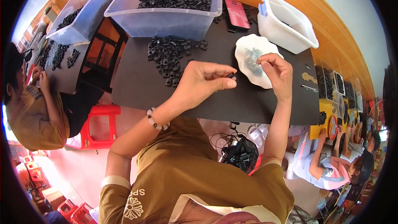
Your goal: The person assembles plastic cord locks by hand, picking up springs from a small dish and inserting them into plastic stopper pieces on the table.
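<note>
A small black plastic piece [231, 75] is pinched between the thumb and fingers of my left hand [203, 81], above the dark table. My right hand [278, 72] is over the right part of a white scalloped plate [244, 43], its thumb and fingertips pressed together. Whatever sits in that pinch is too small to make out. Many tiny silvery-grey pieces [253, 58] lie in the middle of the plate. Left of it, beyond my left hand, a loose pile of black plastic pieces [166, 56] spreads over the table.
Behind the pile stands a large clear bin [161, 23] of black pieces. A red phone [237, 14] and a white tub [290, 37] are at the back right. People work at tables on both sides. A red stool [101, 110] and a black bag [240, 155] are below.
</note>
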The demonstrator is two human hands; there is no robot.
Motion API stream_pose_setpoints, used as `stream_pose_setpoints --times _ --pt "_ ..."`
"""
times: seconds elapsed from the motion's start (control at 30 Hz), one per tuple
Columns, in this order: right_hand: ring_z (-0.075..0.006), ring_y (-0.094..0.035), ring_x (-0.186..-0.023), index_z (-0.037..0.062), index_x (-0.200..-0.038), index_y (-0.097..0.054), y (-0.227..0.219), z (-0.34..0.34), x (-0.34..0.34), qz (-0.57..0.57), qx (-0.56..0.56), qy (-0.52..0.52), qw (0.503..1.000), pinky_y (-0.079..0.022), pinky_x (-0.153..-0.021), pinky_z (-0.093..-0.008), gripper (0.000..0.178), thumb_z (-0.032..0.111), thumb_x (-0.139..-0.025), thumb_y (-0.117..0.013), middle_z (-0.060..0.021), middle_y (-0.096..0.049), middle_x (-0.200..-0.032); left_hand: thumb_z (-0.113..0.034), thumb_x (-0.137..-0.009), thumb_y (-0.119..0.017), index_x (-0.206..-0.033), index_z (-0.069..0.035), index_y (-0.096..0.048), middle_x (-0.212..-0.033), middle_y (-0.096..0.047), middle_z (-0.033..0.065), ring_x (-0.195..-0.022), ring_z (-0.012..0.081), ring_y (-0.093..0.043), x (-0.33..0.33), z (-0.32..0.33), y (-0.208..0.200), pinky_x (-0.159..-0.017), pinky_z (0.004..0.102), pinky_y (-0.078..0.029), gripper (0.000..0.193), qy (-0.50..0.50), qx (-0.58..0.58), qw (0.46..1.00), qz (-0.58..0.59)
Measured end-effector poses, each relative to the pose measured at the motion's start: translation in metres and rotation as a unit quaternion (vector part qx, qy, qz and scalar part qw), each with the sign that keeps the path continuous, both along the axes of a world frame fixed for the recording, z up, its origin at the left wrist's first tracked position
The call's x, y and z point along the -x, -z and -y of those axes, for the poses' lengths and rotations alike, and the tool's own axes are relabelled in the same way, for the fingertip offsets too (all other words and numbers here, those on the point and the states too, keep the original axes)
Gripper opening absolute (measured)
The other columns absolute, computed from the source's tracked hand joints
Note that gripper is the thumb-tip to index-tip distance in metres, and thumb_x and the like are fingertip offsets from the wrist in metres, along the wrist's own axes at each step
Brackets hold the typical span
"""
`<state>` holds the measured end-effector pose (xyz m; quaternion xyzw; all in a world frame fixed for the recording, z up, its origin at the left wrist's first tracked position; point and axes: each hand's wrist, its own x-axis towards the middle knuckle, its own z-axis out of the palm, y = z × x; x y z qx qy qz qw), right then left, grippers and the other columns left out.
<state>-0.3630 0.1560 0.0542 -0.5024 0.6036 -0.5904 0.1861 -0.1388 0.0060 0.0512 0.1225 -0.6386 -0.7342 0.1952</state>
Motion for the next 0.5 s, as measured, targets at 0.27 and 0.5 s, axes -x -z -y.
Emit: stream_pose_setpoints --times 0.27,0.5 --pt "-0.0190 -0.063 -0.082 -0.0002 -0.093 -0.074 -0.022 0.014 -0.078 -0.075 0.043 -0.096 0.992 -0.047 -0.077 -0.0299 0.008 0.005 -0.087 -0.073 -0.0105 -0.071 -0.088 -0.004 -0.084 -0.081 -0.113 0.000 -0.076 -0.098 -0.073 0.0086 -0.090 0.0111 -0.070 -0.052 -0.014 0.014 -0.081 0.0248 -0.057 0.030 -0.076 0.002 0.997 -0.019" --pt "-0.0206 -0.063 -0.079 0.0025 -0.092 -0.075 -0.010 0.032 -0.104 -0.118 0.019 -0.096 0.988 -0.049 -0.072 -0.0306 0.007 0.004 -0.085 -0.074 -0.0089 -0.072 -0.085 -0.015 -0.091 -0.078 -0.116 0.003 -0.074 -0.094 -0.076 0.0130 -0.078 0.0114 -0.069 -0.070 -0.013 0.026 -0.071 0.0247 -0.057 0.031 -0.072 -0.097 0.993 -0.005"
